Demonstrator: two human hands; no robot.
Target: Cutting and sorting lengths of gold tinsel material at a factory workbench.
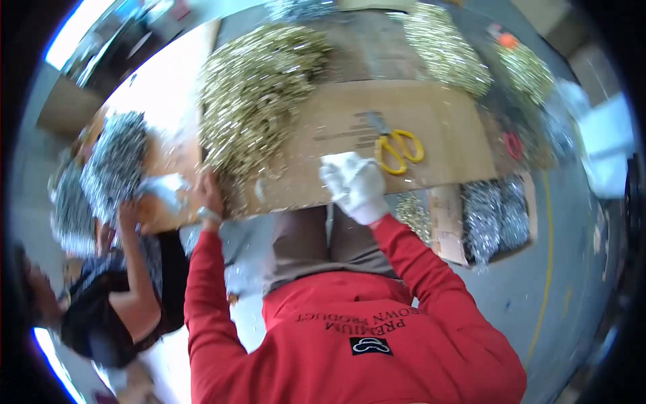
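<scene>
Light, floppy, shed-prone gold tinsel heap (259, 94) at eleven o'clock on the cardboard sheet (417, 128), best scooped from underneath; left hand (210, 192) gripping cardboard edge, gloved right hand (356, 183) flat, fingers loosely spread, holding nothing.

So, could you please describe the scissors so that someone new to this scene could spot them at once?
Start at the large brown cardboard sheet lying across the middle of the view, with gold tinsel heaped on its left part. The scissors lie flat on its bare part, just beyond the white-gloved right hand. Their bright yellow handles stand out against everything nearby.
</scene>
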